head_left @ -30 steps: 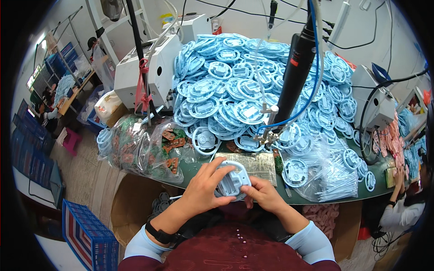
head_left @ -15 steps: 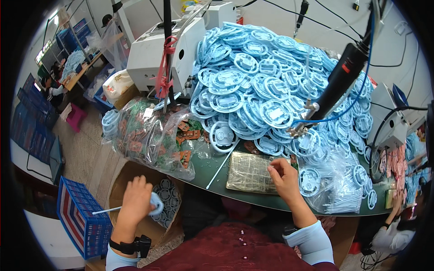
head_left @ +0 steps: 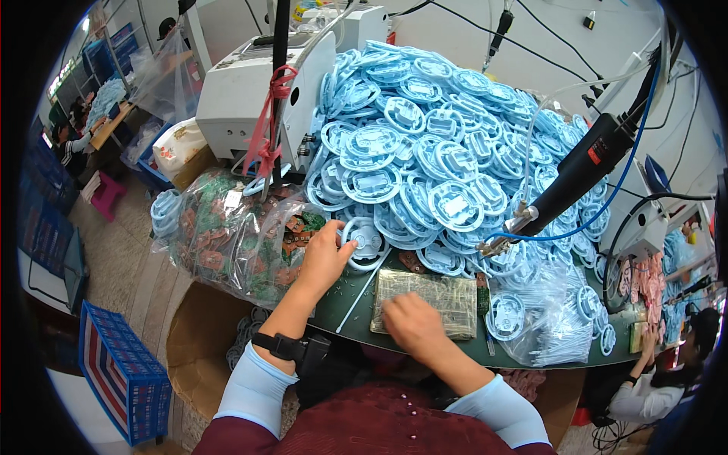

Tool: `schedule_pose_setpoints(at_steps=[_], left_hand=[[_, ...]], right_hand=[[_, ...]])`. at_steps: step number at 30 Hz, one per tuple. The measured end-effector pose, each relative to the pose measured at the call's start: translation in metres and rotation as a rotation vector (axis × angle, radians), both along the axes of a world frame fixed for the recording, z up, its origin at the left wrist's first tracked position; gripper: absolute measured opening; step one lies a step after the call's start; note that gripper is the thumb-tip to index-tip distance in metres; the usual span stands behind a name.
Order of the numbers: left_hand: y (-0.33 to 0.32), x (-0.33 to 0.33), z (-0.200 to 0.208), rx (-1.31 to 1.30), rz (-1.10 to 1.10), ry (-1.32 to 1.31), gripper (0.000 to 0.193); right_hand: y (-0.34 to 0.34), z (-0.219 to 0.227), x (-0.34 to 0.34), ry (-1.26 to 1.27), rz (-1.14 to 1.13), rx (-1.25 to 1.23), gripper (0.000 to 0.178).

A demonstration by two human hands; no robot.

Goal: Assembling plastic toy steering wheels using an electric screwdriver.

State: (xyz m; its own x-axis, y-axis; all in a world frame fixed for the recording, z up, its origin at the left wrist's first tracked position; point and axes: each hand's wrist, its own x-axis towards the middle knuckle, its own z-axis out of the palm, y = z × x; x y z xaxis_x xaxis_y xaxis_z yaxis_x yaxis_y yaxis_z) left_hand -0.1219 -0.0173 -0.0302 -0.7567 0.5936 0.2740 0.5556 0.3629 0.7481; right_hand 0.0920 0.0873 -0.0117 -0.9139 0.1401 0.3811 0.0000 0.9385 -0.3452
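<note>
My left hand [head_left: 324, 256] has its thumb and fingers closed on the left rim of a light blue round plastic piece [head_left: 365, 244] with a thin stick [head_left: 355, 302]. This piece lies at the front left of the big heap of like pieces [head_left: 425, 144]. Above the tape-wrapped block [head_left: 464, 303] hovers my right hand [head_left: 413, 324]. Its fingers are curled in and slightly blurred, and whatever they may hold is hidden. Beside my left hand lies a clear bag [head_left: 227, 227] of brown and green circuit boards.
A powered screwdriver [head_left: 584, 171] hangs over the heap's right side. White sticks in a clear bag [head_left: 561, 337] lie at front right. Below the table's left edge stands a cardboard box [head_left: 193, 341] with more round pieces, beside a blue crate [head_left: 125, 371]. A white machine [head_left: 254, 98] stands behind.
The stick piece my left hand held over the box is no longer in it; that hand has moved up right to another piece on the table. My right hand has shifted left and nearer me.
</note>
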Motion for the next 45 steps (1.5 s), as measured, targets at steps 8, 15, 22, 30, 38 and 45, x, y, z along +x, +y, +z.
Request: schedule_pose_setpoints(at_steps=[8,15,22,30,38,45], left_hand=[[-0.013,0.001,0.015,0.116,-0.019,-0.381,0.025],[-0.047,0.017,0.033,0.354,0.008,-0.616,0.025],[-0.067,0.041,0.068,0.765,-0.052,-0.647,0.024],[-0.090,0.059,0.067,0.761,-0.092,-0.010,0.021],[-0.013,0.091,0.002,0.304,-0.377,0.389,0.033],[-0.019,0.109,-0.004,0.125,-0.385,0.417,0.037]], right_hand=[[-0.006,-0.002,-0.059,-0.069,0.307,0.387,0.008],[-0.006,-0.006,-0.061,-0.087,0.281,0.394,0.006],[0.006,-0.005,-0.081,-0.024,0.371,0.441,0.009],[0.050,0.036,0.006,0.442,0.076,-0.152,0.034],[0.063,0.025,0.081,0.305,-0.214,-0.034,0.026],[0.088,0.002,0.029,0.007,-0.359,0.121,0.021]])
